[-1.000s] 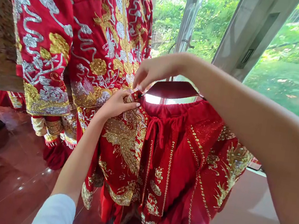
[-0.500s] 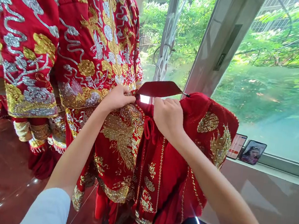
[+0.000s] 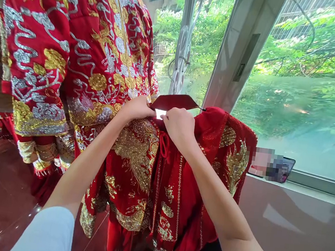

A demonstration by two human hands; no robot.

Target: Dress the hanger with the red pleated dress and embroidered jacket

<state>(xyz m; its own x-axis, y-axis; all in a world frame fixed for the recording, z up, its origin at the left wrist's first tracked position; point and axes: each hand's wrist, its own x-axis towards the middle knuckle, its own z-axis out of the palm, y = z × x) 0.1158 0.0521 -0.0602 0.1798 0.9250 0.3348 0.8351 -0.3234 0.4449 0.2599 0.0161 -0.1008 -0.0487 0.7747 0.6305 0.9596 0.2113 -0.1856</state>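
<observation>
A red jacket point(image 3: 138, 158) with gold phoenix embroidery hangs on a metal hanger point(image 3: 171, 70) in front of me. Its neck opening lies between my two hands. At the left side of the neckline, my left hand point(image 3: 137, 108) is closed on the fabric, thumb pointing right. My right hand point(image 3: 179, 128) grips the neckline on the other side, fingers curled over the edge. A dark red collar panel point(image 3: 175, 102) stands up behind both hands. Below the neck, a red tie cord point(image 3: 164, 145) dangles in a loop.
A larger red jacket point(image 3: 100, 50) with silver and gold embroidery hangs close on the left. Behind is a window frame point(image 3: 239, 48). Two phones, partly blurred, lean on the sill point(image 3: 316, 192) at the right. The floor point(image 3: 6, 203) is shiny dark red.
My right hand has moved slightly left, nearer my left hand, along the neckline. The view has shifted a little, and both hands stay on the jacket.
</observation>
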